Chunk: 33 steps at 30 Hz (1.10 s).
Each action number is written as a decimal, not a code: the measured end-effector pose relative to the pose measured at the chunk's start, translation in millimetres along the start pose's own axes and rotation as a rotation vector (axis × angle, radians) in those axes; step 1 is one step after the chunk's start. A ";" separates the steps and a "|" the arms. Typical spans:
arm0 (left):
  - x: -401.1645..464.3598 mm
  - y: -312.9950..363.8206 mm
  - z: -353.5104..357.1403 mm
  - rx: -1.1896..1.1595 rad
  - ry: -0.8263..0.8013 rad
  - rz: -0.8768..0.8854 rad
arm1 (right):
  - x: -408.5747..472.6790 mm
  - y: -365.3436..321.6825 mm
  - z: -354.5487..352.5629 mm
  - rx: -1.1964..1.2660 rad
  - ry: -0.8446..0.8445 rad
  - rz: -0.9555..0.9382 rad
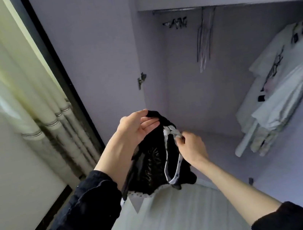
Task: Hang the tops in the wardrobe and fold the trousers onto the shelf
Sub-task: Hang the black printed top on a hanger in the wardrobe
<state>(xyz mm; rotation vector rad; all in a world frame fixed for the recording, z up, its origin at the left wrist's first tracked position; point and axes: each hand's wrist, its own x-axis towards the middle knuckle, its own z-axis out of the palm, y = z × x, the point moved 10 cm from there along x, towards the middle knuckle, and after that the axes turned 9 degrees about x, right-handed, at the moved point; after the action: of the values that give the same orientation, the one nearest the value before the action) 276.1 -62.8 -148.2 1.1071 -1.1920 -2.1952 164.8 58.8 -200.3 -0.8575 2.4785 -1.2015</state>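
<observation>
Black top (pixel 150 161) hanging in front of the wardrobe (pixel 193 91); left hand (pixel 138 127) gripping its shoulder, right hand (pixel 189 147) pinching the white-trimmed neckline (pixel 169 132), probably opening it for a hanger.

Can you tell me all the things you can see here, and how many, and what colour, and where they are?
black top: one, black with white trim, held up in front of the open wardrobe
empty hangers: a few, silvery, on the rail at the top of the wardrobe
rail: one, metal, under the upper shelf
hung tops: several, white and pale, at the right of the wardrobe
wardrobe: one, pale lilac, doors open
curtain: one, cream, at the left
left hand: one, pinching the top's upper edge
right hand: one, pinching the white trim
</observation>
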 end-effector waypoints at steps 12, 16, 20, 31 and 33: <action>-31.4 -14.6 79.5 1.241 -0.202 0.588 | 17.3 -36.7 -65.4 0.117 -0.376 -0.211; -33.6 -19.5 96.1 1.302 -0.153 0.664 | 16.5 -30.0 -85.9 0.187 -0.371 -0.195; -38.5 -16.7 115.4 1.293 -0.118 0.775 | 10.0 -24.7 -107.8 0.195 -0.348 -0.191; -39.5 -12.0 144.7 1.299 -0.138 0.861 | 10.9 -23.5 -139.6 0.176 -0.251 -0.221; -34.8 -6.3 143.1 1.326 -0.157 0.827 | 13.0 -20.0 -138.0 0.025 -0.237 -0.232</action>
<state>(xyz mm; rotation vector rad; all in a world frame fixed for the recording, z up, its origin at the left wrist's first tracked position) 183.1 36.7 -91.9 0.5325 -2.6537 -0.7205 98.7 128.0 -98.0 -1.2306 2.2178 -1.1226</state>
